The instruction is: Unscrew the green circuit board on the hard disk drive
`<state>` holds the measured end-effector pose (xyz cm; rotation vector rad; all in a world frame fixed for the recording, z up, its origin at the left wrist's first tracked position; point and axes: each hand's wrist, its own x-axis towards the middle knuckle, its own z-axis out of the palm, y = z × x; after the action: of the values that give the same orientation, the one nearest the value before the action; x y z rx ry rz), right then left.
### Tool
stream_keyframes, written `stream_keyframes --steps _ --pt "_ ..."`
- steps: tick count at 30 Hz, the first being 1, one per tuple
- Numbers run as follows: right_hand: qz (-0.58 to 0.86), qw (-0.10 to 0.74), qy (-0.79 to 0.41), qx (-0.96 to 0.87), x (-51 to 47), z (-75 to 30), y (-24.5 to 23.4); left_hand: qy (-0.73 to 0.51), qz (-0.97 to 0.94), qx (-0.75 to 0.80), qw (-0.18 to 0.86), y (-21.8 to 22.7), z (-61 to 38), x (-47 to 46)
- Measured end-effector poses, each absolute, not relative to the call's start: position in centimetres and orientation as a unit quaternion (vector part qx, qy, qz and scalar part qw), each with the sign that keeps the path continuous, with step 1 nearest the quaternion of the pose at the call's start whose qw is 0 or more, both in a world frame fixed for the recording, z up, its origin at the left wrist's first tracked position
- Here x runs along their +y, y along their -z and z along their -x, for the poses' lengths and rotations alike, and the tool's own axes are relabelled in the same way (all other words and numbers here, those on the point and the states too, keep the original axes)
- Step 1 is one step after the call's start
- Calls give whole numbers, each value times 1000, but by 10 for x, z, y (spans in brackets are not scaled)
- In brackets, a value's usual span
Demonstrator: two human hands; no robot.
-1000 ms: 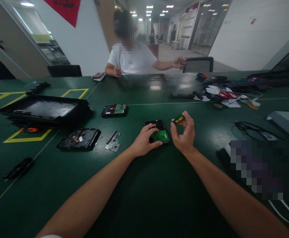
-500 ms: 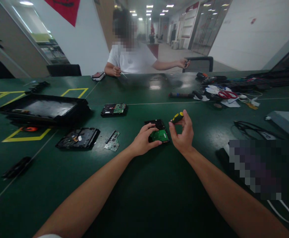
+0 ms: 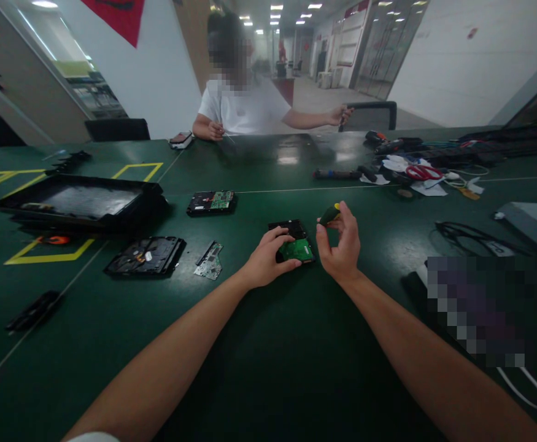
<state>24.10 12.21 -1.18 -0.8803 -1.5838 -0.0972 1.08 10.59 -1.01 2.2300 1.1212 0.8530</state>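
Note:
My left hand (image 3: 270, 255) rests over a hard drive (image 3: 298, 250) with a green circuit board, its thumb and fingers gripping the two sides. Just right of the drive, my right hand (image 3: 339, 242) pinches a green and yellow screwdriver handle (image 3: 330, 213); its shaft cannot be made out. To the left of my hands lie a loose circuit board (image 3: 209, 261) and a black hard drive (image 3: 146, 256) with a bare board area. A second drive (image 3: 212, 202) with a green and black underside sits farther back.
A large black tray-like casing (image 3: 79, 199) stands at the left. Across the table sits a person (image 3: 245, 107) holding a thin tool. Cables, red-handled scissors (image 3: 423, 173) and papers lie at the back right. A grey box (image 3: 533, 224) and a blurred-out object (image 3: 480, 313) are at the right.
The screwdriver handle has turned in my right fingers, showing more green and less yellow. My left hand stays on the hard drive.

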Motion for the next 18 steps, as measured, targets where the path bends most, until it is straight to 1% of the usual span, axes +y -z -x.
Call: stream_keyframes --steps 5,14,18 --pt "367 621 0 -693 122 -239 11 -313 -816 414 254 10 -11 106" --pt "401 630 43 -664 123 -238 13 -312 -821 410 246 12 -11 107" --pt "382 622 23 -683 122 -238 12 -315 -819 411 247 11 -11 106"
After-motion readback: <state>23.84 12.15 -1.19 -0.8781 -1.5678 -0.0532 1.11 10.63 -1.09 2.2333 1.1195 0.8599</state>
